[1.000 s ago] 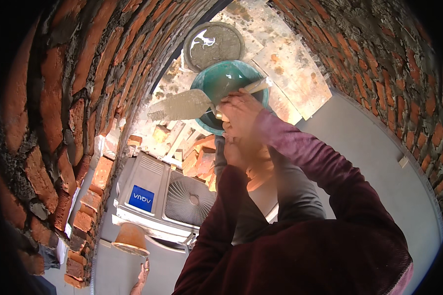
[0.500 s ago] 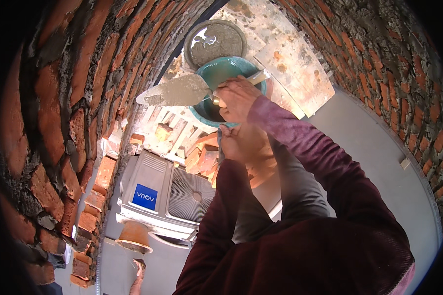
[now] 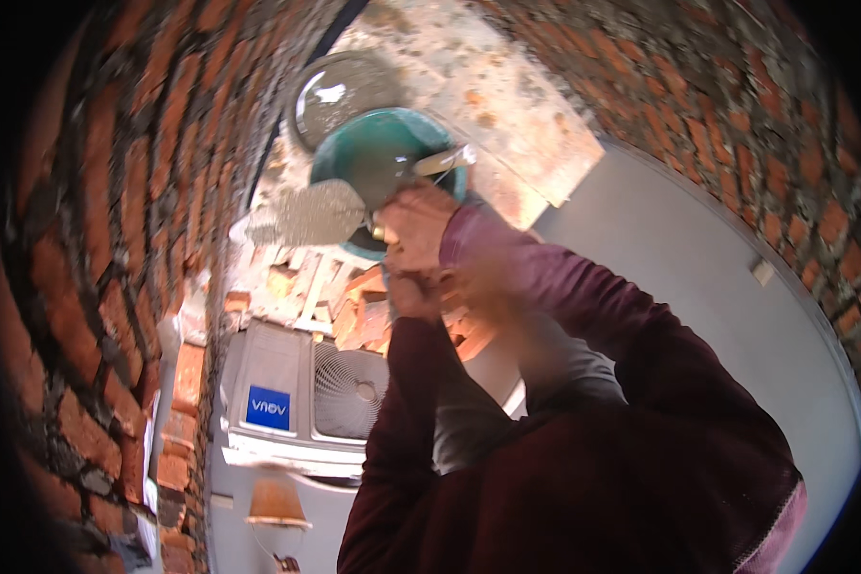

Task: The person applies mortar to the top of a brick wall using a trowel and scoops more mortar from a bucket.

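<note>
My right hand (image 3: 419, 225) is closed round the handle of a trowel, above the near side of a teal bucket (image 3: 323, 158). The trowel's blade (image 3: 306, 215) points left, and grey mortar coats it. Just below the right hand is my left hand (image 3: 413, 297), close to the bucket's near edge. Its fingers are blurred and partly covered, so what they touch cannot be made out. A pale stick-like piece (image 3: 445, 161) lies across the bucket's right rim. Behind the bucket stands a round tub (image 3: 354, 100) filled with wet grey mortar.
Brick walls (image 3: 96, 249) rise on both sides. Below the bucket lie broken bricks (image 3: 362, 320) on a slatted pallet. An outdoor air-conditioner unit (image 3: 282, 368) stands lower left. Beneath it, an orange bucket (image 3: 277, 502) hangs above another person's hand (image 3: 285, 564). A mortar-stained board (image 3: 536, 153) lies at the back.
The whole view has shifted, so the buckets and trowel appear farther left. My right hand still grips the trowel, and my left hand is now closer beneath it. The orange bucket's tilt has changed.
</note>
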A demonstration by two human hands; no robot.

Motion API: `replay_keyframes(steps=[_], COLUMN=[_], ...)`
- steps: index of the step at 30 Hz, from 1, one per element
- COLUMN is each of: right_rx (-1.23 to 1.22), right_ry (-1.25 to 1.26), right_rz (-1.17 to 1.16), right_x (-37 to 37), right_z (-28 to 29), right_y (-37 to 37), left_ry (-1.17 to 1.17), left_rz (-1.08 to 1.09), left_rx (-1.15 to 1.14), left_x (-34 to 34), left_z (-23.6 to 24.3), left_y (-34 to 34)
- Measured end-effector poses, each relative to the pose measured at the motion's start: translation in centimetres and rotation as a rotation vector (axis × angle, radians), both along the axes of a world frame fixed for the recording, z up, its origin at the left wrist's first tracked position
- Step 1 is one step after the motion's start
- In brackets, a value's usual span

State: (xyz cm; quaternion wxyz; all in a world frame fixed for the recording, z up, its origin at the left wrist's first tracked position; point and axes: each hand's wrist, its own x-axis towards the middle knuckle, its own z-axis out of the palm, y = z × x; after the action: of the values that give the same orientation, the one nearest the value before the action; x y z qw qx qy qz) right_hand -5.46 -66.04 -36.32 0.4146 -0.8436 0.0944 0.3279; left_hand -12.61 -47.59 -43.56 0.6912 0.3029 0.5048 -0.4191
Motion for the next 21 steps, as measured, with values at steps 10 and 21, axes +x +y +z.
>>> replay_keyframes(steps=[10,21], right_rx=[0.09,0.275], right_ry=[0.158,0.315], right_rz=[-0.417,-1.097], right_x=[-14.0,-26.1], right_z=[4.7,-9.5], right_y=[-6.7,-12.6], left_ry=[-0.849,-0.846], left_rz=[-1.323,-2.056], left_rx=[0.387,0.622], left_x=[-4.1,-3.9], left_z=[1.6,13.9], left_y=[4.7,11.9])
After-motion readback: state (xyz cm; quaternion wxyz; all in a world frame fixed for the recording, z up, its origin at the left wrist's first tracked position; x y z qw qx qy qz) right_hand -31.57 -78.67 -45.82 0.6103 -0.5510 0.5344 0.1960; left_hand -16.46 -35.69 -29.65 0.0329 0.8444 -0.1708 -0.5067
